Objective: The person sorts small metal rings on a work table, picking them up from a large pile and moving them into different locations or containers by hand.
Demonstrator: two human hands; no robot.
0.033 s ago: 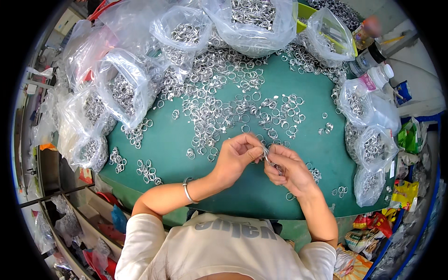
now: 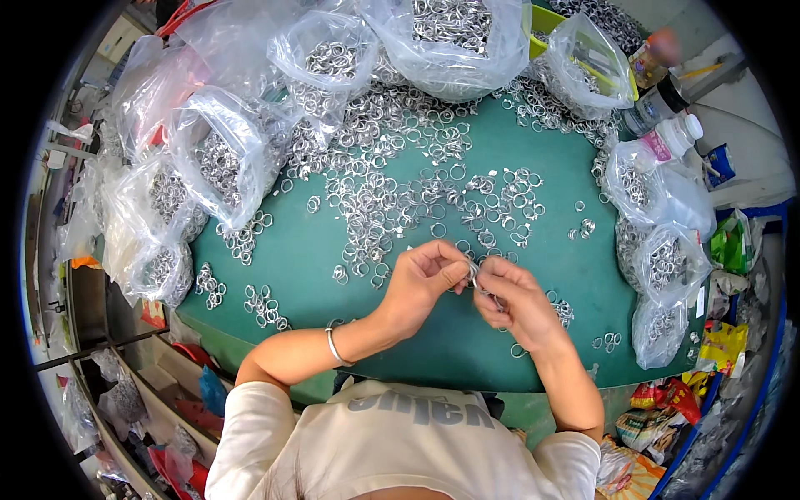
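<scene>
Left hand (image 2: 421, 283) and right hand (image 2: 512, 302) are pinching small silver metal rings (image 2: 473, 273) together, loose rings (image 2: 392, 200) lying just beyond on the green tabletop (image 2: 333, 242)

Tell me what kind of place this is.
Probably a small workshop bench for hand assembly or sorting. A green table is strewn with loose metal rings, clear plastic bags of more rings ring it, and the left hand and right hand work rings between them.

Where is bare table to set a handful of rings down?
Bare green table lies below the hands, near the front edge, and left of the left hand, past the small ring clusters. The loose ring pile and bags crowd the far half.
</scene>
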